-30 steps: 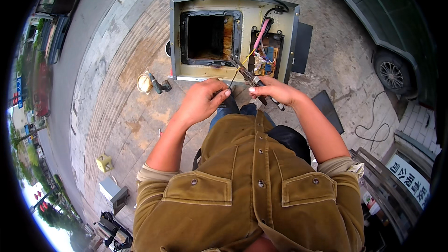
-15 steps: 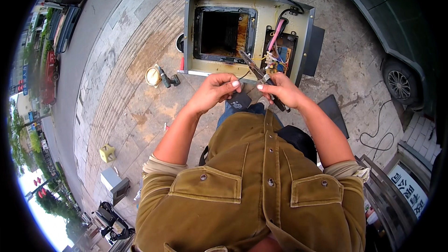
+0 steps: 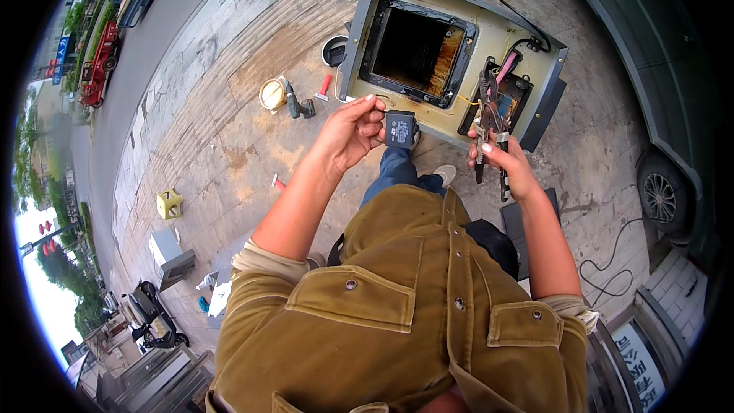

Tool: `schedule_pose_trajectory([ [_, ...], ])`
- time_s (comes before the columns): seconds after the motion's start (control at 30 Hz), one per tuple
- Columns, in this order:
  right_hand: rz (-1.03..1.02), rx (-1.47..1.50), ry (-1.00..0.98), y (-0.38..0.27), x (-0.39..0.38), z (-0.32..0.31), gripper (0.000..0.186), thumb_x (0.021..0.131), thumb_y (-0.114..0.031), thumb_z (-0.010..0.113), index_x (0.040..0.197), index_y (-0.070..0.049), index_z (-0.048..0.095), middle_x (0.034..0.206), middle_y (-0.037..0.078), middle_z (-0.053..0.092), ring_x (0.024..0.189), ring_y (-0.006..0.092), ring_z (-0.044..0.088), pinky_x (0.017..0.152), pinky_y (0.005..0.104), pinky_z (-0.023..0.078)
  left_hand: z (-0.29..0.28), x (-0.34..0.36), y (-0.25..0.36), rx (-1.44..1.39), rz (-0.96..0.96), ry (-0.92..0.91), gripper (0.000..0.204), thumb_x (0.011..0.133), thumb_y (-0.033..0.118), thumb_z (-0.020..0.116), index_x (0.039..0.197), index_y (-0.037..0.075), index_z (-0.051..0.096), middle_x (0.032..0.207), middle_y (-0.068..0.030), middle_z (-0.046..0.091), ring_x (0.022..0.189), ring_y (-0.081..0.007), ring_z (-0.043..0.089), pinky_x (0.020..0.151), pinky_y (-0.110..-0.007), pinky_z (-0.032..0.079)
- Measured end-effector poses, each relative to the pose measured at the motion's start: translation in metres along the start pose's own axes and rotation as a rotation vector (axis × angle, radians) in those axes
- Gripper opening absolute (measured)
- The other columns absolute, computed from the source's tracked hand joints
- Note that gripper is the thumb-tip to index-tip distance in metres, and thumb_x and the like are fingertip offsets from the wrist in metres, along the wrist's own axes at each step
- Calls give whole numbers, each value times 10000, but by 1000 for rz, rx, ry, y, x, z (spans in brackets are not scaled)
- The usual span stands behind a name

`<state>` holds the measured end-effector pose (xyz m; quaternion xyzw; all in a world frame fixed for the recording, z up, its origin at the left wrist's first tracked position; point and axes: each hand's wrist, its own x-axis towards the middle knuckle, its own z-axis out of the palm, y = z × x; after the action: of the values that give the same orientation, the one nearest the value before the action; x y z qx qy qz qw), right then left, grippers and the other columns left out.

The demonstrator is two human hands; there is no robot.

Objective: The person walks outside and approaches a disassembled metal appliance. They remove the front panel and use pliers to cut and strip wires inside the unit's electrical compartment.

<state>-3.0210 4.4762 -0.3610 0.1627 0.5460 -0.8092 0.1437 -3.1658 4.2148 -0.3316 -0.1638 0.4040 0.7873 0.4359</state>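
Observation:
From my left hand (image 3: 354, 131) hangs a black rectangular capacitor (image 3: 400, 130) with a printed face; the fingers pinch its dark lead near the top. My right hand (image 3: 511, 166) is closed around the handles of pliers (image 3: 490, 103). Their jaws point away from me and overlap the wiring compartment (image 3: 520, 95) of a metal appliance housing (image 3: 428, 124). A pink sleeve and thin wires show there, partly hidden by the pliers. Left of the wiring, the housing has a greasy, rust-stained square opening (image 3: 417, 50).
A cordless drill (image 3: 297, 105), a round tub (image 3: 272, 95), a red-handled scraper (image 3: 323, 88) and a black round container (image 3: 334, 50) lie left of the housing. A yellow stool (image 3: 169, 204) stands farther left. A parked vehicle's wheel (image 3: 661, 191) and a loose cable (image 3: 608, 279) are at right.
My hands have moved apart: the left holds the capacitor up, turned toward view, and the right has shifted right with the pliers. The housing appears farther right and tilted as the view turned.

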Motion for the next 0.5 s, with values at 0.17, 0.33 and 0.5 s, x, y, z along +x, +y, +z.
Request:
schedule_pose_trajectory([
  [0.17, -52, 3, 54, -2, -6, 18, 387, 825, -263, 606, 1109, -4, 554, 842, 54, 580, 805, 162, 559, 775, 312, 438, -28, -1, 4, -96, -44, -44, 206, 966, 206, 484, 883, 42, 578, 685, 28, 506, 476, -43, 397, 601, -268, 479],
  [0.33, -55, -16, 148, -8, -15, 37, 431, 815, -244, 602, 1153, 13, 523, 880, 78, 575, 833, 174, 555, 794, 318, 444, -35, -7, 18, 7, -14, -37, 212, 962, 222, 497, 881, 43, 579, 661, 45, 474, 469, -32, 388, 583, -251, 478],
  [0.5, -36, -24, 117, -6, -7, 68, 489, 798, -251, 606, 1182, 29, 490, 898, 92, 567, 849, 192, 549, 815, 340, 447, -55, -24, 43, 211, 1, -74, 213, 950, 225, 520, 883, 36, 593, 666, 54, 468, 448, -11, 365, 558, -221, 472],
])
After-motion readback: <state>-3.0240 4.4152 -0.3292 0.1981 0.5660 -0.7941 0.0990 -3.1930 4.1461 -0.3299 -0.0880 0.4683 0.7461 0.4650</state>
